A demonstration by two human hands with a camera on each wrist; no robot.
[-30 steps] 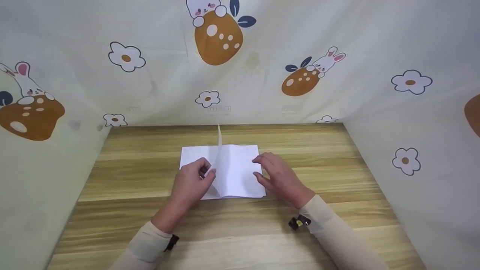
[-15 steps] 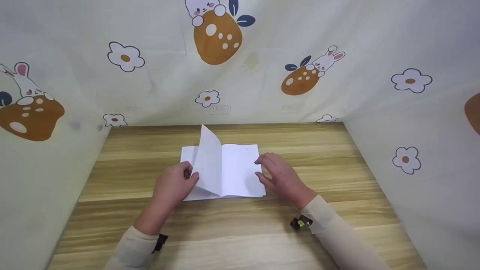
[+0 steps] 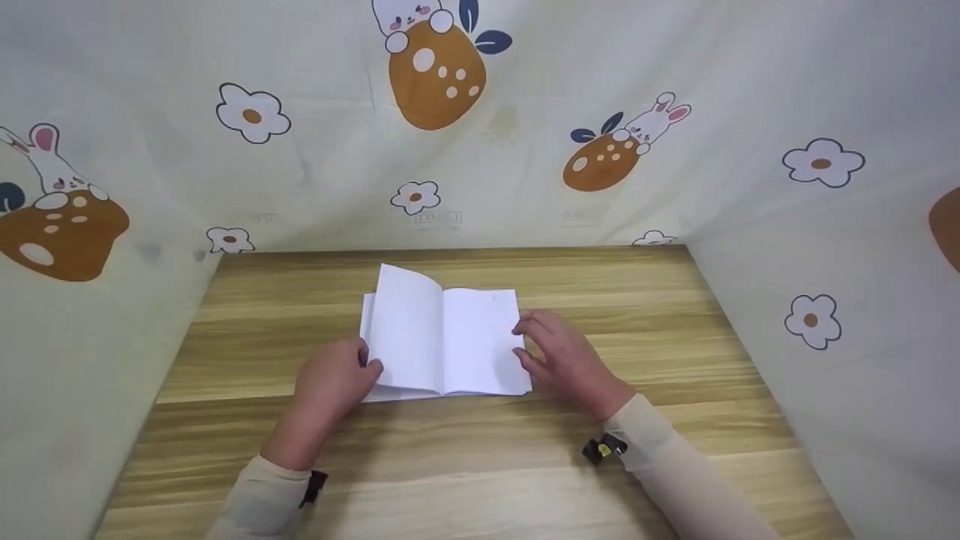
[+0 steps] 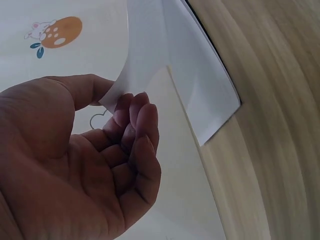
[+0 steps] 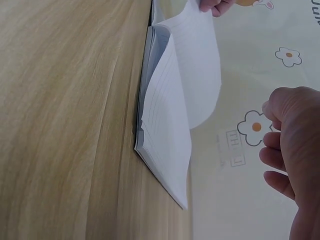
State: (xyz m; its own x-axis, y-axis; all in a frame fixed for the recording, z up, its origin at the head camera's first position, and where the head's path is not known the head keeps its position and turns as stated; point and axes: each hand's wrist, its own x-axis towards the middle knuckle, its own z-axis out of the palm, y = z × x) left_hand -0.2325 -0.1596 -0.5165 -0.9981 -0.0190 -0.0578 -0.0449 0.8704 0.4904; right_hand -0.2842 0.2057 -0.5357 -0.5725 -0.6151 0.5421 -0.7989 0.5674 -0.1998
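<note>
An open notebook (image 3: 484, 341) with white, faintly ruled pages lies on the table. One raised page (image 3: 409, 326) leans over its left half, bowed up from the spine. My left hand (image 3: 334, 379) pinches the outer edge of that page near its lower corner. In the left wrist view, the page's corner sits between thumb and fingers of the left hand (image 4: 80, 165). By the notebook's right edge is my right hand (image 3: 566, 360), fingers loosely bent and holding nothing. The right wrist view shows a gap between the right hand (image 5: 300, 145) and the pages.
The wood-grain table (image 3: 480, 465) extends around the notebook on all sides. Pale cloth walls (image 3: 330, 172) printed with rabbits, flowers and orange-brown strawberries enclose its back and both sides.
My left hand has moved left and slightly toward me, bringing the page from upright at the spine over to the left half. The right hand has hardly moved.
</note>
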